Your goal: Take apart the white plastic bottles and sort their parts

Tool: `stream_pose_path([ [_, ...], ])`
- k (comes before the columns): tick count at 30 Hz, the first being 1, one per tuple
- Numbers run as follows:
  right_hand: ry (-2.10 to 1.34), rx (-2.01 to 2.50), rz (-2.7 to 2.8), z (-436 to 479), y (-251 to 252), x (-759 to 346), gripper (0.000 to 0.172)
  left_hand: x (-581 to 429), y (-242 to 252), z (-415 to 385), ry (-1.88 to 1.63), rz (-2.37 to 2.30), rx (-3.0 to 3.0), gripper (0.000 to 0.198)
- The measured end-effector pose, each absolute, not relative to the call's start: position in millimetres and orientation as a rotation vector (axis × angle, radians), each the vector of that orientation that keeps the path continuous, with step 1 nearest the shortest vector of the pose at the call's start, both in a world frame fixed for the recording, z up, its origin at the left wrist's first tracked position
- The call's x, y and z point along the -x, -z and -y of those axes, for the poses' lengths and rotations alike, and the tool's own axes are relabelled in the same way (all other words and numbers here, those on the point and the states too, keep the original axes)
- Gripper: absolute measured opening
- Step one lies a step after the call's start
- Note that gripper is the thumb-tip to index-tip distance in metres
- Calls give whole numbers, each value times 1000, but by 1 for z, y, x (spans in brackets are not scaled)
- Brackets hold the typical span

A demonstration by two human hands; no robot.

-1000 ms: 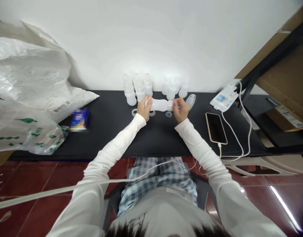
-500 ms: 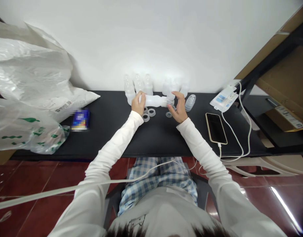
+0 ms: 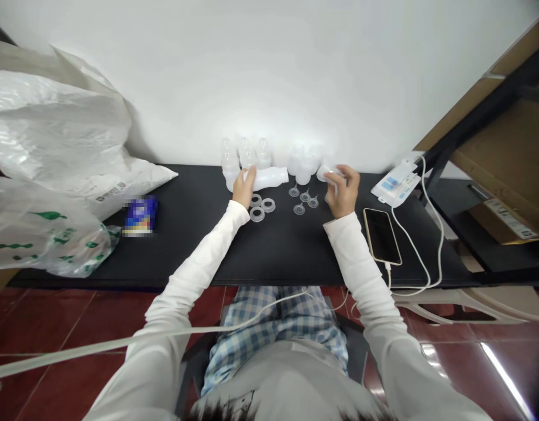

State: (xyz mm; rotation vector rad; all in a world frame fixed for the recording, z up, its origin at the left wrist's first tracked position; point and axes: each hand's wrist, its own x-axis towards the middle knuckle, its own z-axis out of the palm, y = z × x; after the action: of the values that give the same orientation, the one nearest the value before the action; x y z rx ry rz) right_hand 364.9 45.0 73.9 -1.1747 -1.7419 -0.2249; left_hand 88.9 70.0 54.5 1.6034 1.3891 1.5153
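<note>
My left hand [image 3: 244, 186] is wrapped round one end of a translucent white bottle [image 3: 271, 177], held on its side with its neck pointing right. My right hand [image 3: 344, 193] has its fingers curled over a clear dome cap, mostly hidden behind them. Three clear rings [image 3: 268, 204] lie near my left hand. Between the hands are several small clear teat-like discs with thin tips [image 3: 299, 209]. Behind the left hand stand several bottles with clear domed tops [image 3: 247, 153]. Several white bottle-like parts [image 3: 303, 164] stand by the wall, left of my right hand.
A phone [image 3: 382, 236] on a charging cable lies right of my right forearm, below a white power strip [image 3: 395, 182]. Big white plastic bags [image 3: 54, 128] and a blue packet [image 3: 140, 215] are on the left. A black shelf frame with cardboard stands far right.
My right hand has left the bottle's neck end and moved right to the clear dome cap. The small discs it covered are now visible. My left hand still holds the bottle.
</note>
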Motion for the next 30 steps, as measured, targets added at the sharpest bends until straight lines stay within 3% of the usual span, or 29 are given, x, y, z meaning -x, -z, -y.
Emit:
stream_pose_path([
  [7,411,1213,1529,-49,-72,-374,41,-123,-58,-78,-1215,-959,-1477,57],
  [16,396,1217,1415,-52,-72,-379,45,-154,-42,-154,-1257,-1457,-1776,35],
  [30,379,1326,1361,-56,-69,-383,46,-183,-69,-148,-835,-1631,-1650,37],
])
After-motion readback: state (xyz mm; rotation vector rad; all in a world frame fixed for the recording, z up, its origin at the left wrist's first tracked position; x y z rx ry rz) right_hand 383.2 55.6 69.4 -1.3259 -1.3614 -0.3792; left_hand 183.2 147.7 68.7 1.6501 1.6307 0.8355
